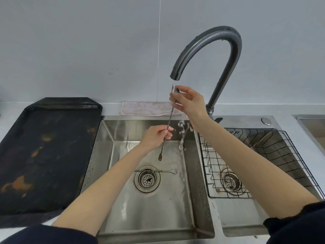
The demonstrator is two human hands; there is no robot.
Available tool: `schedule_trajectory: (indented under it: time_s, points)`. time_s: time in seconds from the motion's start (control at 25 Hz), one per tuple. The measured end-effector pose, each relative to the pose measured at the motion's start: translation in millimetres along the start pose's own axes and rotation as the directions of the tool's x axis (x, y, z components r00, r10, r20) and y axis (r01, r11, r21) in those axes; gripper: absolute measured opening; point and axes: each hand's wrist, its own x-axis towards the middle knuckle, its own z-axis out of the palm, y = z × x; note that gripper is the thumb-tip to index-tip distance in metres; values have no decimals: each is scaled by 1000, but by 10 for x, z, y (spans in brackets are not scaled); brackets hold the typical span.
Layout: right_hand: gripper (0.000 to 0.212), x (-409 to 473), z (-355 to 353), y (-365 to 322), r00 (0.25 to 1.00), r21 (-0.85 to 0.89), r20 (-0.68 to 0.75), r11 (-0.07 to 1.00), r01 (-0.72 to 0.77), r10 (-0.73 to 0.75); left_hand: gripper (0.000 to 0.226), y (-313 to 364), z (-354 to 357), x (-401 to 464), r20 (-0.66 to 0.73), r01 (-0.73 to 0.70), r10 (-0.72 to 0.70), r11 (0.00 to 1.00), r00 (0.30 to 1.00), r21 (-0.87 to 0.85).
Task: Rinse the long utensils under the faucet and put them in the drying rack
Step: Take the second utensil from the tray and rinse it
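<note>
A long twisted metal bar spoon is held nearly upright under the running faucet. My right hand pinches its spoon end just below the spout, in the water stream. My left hand grips the twisted shaft lower down, and the small fork end hangs below it over the left sink basin. A second twisted utensil lies flat on the basin floor beside the drain. The black wire drying rack sits in the right basin with nothing in it.
A dark, stained baking tray lies on the counter to the left of the sink. A folded pale cloth rests behind the basin by the wall. Another metal basin edge shows at the far right.
</note>
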Motion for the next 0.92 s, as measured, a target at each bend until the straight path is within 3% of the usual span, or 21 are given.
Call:
schedule_trajectory:
  time_s: [0.12,0.32,0.56,0.8,0.92]
  points:
    - [28,32,-56,-39,994,-101,88,993,68,-59,31,44,6,64,21,-10,9,998,1000,59]
    - [19,97,-55,-72,990,-240,100,963,123,-102,30,58,13,64,35,-17,14,997,999,79]
    - [20,133,53,36,993,-229,91,968,99,-80,24,-16,1,8,19,-3,3,1000,1000,8]
    - [33,142,103,154,994,-307,64,946,108,-93,17,-75,-93,-13,-127,-74,98,981,987,177]
    - [32,176,110,175,994,-298,63,949,105,-90,16,-58,-129,-29,-155,-78,103,984,983,159]
